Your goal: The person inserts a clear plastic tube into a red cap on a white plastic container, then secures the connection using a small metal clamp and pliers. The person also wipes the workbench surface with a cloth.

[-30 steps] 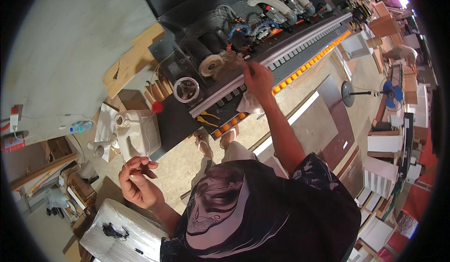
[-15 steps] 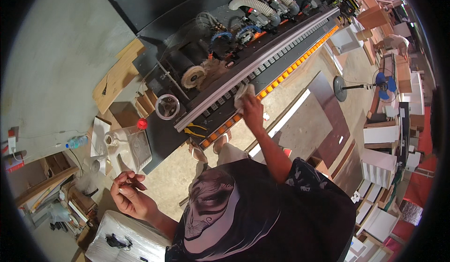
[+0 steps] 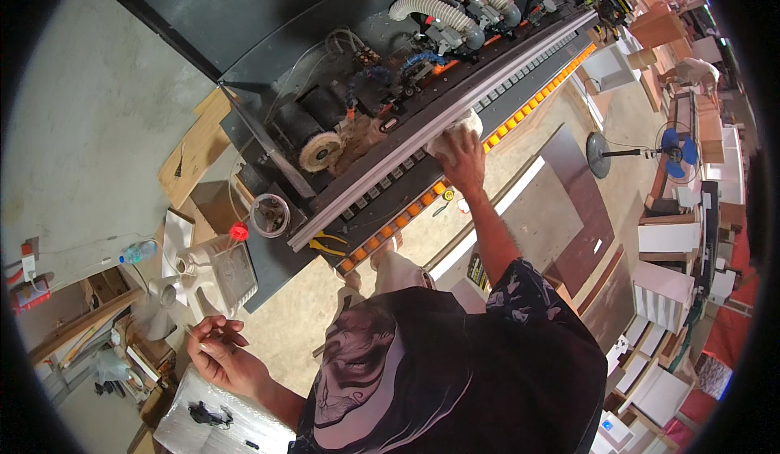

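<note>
My right hand [image 3: 465, 160] is closed over a crumpled white cloth [image 3: 439, 143], pressing it onto the dark bed beside the grey rail [image 3: 357, 182] of a long machine. A row of orange rollers [image 3: 410, 210] runs along the machine's near edge, just under my wrist. Off to the left my left hand [image 3: 221, 355] is raised with curled fingers, and a thin pale stick shows between them; its exact kind is hard to make out. Yellow-handled pliers [image 3: 327, 244] lie on the machine's near left end, close to a round clear tub [image 3: 270, 215].
Beyond my left hand stands a translucent jug [image 3: 218, 271] with a red cap beside it. The raised dark machine cover [image 3: 195, 15] and ribbed hoses [image 3: 431, 11] lie at the back. Dark panels [image 3: 569, 202] and a blue fan [image 3: 676, 145] are at right.
My right hand has slid the cloth to the right and farther along the machine bed. The left hand stays raised, slightly lower in the picture. The view has shifted a little.
</note>
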`<state>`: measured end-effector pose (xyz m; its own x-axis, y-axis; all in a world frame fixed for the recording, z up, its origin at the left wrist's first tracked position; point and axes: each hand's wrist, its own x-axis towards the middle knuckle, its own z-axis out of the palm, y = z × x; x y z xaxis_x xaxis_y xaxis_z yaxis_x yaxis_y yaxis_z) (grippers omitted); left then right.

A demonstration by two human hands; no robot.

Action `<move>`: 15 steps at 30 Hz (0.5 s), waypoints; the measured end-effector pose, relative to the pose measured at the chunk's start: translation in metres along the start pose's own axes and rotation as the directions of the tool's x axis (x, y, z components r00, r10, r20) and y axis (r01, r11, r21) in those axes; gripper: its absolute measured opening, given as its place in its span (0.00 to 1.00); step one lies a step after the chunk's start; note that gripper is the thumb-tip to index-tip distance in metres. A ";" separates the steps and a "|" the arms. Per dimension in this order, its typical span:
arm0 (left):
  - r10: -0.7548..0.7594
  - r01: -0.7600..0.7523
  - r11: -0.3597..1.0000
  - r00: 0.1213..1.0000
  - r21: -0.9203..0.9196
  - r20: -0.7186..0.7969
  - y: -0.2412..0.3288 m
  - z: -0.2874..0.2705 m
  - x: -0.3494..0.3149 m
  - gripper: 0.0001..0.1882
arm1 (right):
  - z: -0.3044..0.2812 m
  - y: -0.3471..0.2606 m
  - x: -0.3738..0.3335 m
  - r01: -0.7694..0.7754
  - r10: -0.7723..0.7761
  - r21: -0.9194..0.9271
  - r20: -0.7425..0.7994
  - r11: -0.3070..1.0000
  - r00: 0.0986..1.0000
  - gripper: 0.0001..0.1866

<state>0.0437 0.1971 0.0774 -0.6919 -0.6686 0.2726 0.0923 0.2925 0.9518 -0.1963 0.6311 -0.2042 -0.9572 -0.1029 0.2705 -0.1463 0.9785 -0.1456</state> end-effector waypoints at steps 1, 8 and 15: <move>-0.003 0.003 1.000 1.000 0.007 -0.002 -0.002 0.002 0.000 0.20 | -0.003 0.005 0.005 -0.022 0.026 0.055 -0.074 0.998 0.997 0.29; -0.008 0.008 1.000 1.000 -0.005 -0.021 -0.003 0.015 0.006 0.19 | -0.013 0.057 0.043 -0.542 0.550 0.103 -0.091 0.834 0.830 0.10; -0.059 0.047 0.991 0.994 -0.125 -0.094 -0.005 0.014 0.011 0.18 | -0.123 0.001 0.142 0.005 0.000 0.013 -0.419 1.000 0.908 0.06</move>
<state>0.0256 0.1979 0.0740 -0.6255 -0.7461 0.2281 0.1482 0.1734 0.9736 -0.3013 0.6391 -0.0484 -0.7649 -0.0182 0.6439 -0.1546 0.9756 -0.1561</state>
